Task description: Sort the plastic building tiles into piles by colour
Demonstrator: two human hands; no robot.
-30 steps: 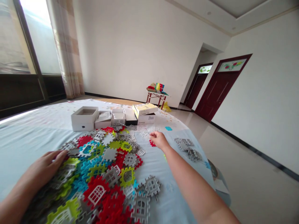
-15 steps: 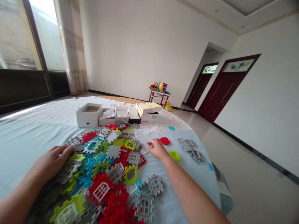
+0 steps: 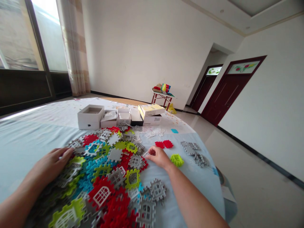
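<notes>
Touching a small white window piece (image 3: 145, 154) at the colored pile's (image 3: 115, 155) right edge with the right hand (image 3: 158, 155), fingers curled inward, cannot tell if pinching; resting the left hand (image 3: 54, 162) palm-down on the left edge, cannot tell if gripping; short of white boxes (image 3: 89, 122) on the desk (image 3: 201, 182).

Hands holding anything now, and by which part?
The right hand touches the right end of a small, flat, white plastic lattice piece; a grip cannot be confirmed. The left hand lies at the multicoloured pile of notched plastic tiles, no hold visible.
</notes>
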